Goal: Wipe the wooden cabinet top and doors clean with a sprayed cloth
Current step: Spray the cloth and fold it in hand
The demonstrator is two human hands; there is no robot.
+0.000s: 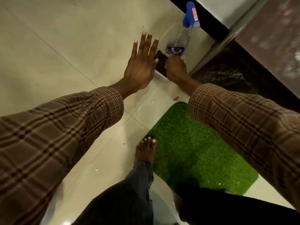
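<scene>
My right hand point(176, 69) is low by the floor, fingers closed on a dark ribbed cloth point(160, 62). It also touches the lower end of a clear spray bottle point(183, 38), which has a blue trigger head and a blue label. Whether the bottle is gripped too I cannot tell. My left hand point(141, 62) hovers just left of the cloth, flat, with fingers spread and nothing in it. The wooden cabinet top point(276, 34), brown with pale smudges, runs along the right edge. Its dark glossy front point(227, 73) drops to the floor beside my right hand.
Pale floor tiles point(65, 38) spread to the left. A green grass-like mat point(194, 151) lies below the cabinet, with my bare foot point(146, 151) at its left edge. A thin white rim point(159, 75) shows around the bottle and cloth. A black skirting point(204, 15) runs behind the bottle.
</scene>
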